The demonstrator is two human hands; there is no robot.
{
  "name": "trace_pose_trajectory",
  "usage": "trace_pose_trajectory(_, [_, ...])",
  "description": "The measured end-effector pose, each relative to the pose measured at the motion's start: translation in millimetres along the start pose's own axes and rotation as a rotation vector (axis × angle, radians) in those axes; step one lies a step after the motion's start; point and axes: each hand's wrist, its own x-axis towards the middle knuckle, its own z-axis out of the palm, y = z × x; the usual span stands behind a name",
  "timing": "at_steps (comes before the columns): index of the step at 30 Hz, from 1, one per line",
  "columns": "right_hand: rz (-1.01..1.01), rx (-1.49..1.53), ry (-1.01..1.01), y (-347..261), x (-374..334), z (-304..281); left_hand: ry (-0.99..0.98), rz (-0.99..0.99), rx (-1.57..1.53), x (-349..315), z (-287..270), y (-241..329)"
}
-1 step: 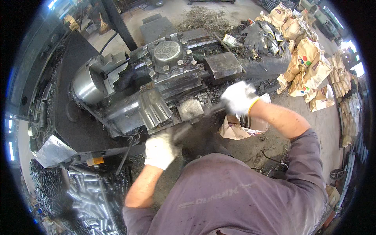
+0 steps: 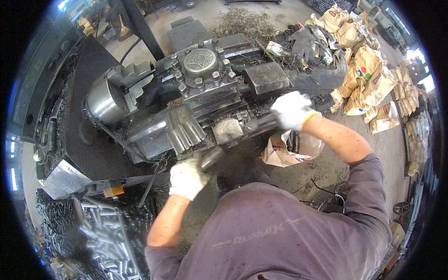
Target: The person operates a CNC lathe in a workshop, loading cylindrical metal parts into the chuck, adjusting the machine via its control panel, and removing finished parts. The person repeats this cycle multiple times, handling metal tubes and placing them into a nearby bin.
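Slanting grey bar (image 2: 213,158), left-hand end gripped

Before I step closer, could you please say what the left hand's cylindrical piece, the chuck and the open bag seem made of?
Cylindrical piece: probably metal, by its grey sheen; blur leaves finish uncertain.
Chuck: likely steel, smooth, polished, by bright reflections.
Open bag: seemingly paper, matt, by its stiff creases.

Bar (image 2: 212,158) grey; gloves (image 2: 188,179) white; shirt (image 2: 270,219) purplish-grey; paper bags (image 2: 379,86) brown.
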Motion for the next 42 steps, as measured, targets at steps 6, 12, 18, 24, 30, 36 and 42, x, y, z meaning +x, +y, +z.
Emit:
trace_pose_trajectory(6, [-0.018, 1.597, 0.542, -14.3, 20.1, 15.8, -0.311, -0.196, -1.589, 43.6, 53.9, 3.1])
trace_pose_trajectory(12, [-0.14, 2.119, 0.767, -94.6, 69.9, 52.3, -0.51, -0.331, -1.737, 70.7, 74.4, 30.4])
trace_pose_trajectory(18, [-0.146, 2.104, 0.68, -112.2, 80.8, 63.7, -0.487, -0.362, -1.841, 73.5, 92.6, 12.7])
trace_pose_trajectory(24, [-0.042, 1.781, 0.791, -107.5, 97.6, 71.4, -0.407, -0.279, -1.84, 73.1, 104.2, 0.0])
trace_pose_trajectory(30, [0.02, 1.61, 0.686, -112.6, 91.5, 83.4, -0.458, -0.357, -1.932, 71.2, 94.7, -1.3])
trace_pose_trajectory(36, [-0.057, 2.1, 0.68, -114.6, 89.8, 80.5, -0.348, -0.383, -1.877, 77.4, 104.5, -5.6])
trace_pose_trajectory(42, [0.217, 1.832, 0.602, -101.6, 80.5, 89.4, -0.54, -0.226, -1.93, 61.5, 89.7, -4.7])
